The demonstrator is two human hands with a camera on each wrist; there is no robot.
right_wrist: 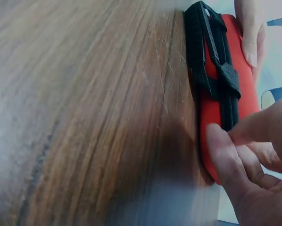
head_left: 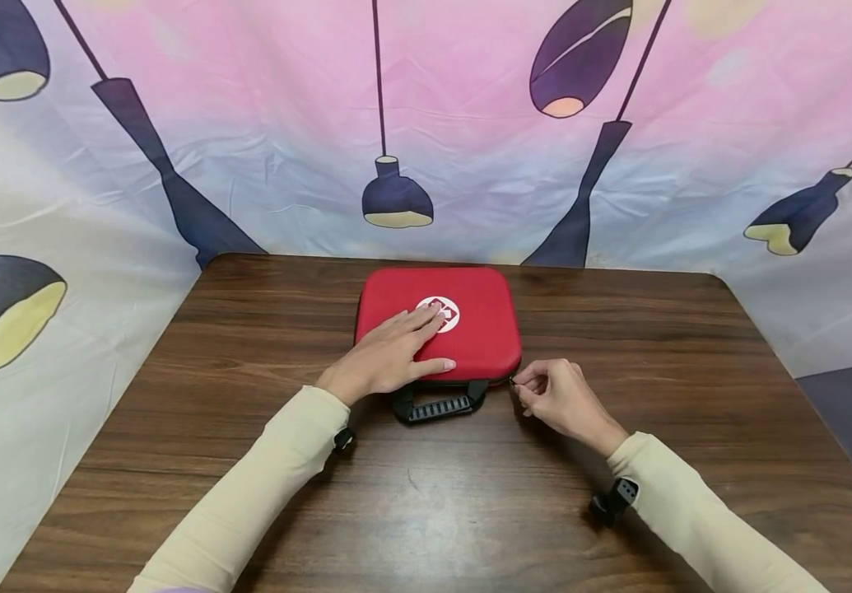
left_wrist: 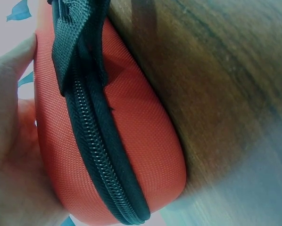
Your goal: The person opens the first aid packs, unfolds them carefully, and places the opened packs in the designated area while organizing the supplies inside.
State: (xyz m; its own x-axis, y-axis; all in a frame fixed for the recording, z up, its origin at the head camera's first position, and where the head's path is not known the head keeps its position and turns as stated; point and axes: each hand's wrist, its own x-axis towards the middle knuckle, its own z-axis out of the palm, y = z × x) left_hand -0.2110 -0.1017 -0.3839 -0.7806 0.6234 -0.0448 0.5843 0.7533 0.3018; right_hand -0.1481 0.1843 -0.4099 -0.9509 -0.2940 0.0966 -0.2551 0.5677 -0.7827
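Note:
A red first-aid case [head_left: 477, 346] with a white round emblem lies on the wooden table, its black carry handle [head_left: 440, 408] toward me. My left hand [head_left: 396, 350] rests flat on the lid, fingers extended across part of the emblem. At the case's front right corner, my right hand [head_left: 555, 395] pinches the zipper pull [head_left: 512, 380] between thumb and fingertips; the pull is mostly hidden by them. In the left wrist view, the black zipper [left_wrist: 96, 150] runs along the side with its teeth meshed. The right wrist view has the thumb [right_wrist: 223, 153] against the zipper band.
The brown wooden table [head_left: 248, 346] extends on all sides of the case. Behind it hangs a cloth backdrop [head_left: 285, 123] printed with dark lamps, close to the table's far edge. A small black device [head_left: 613, 501] sits on the right wrist.

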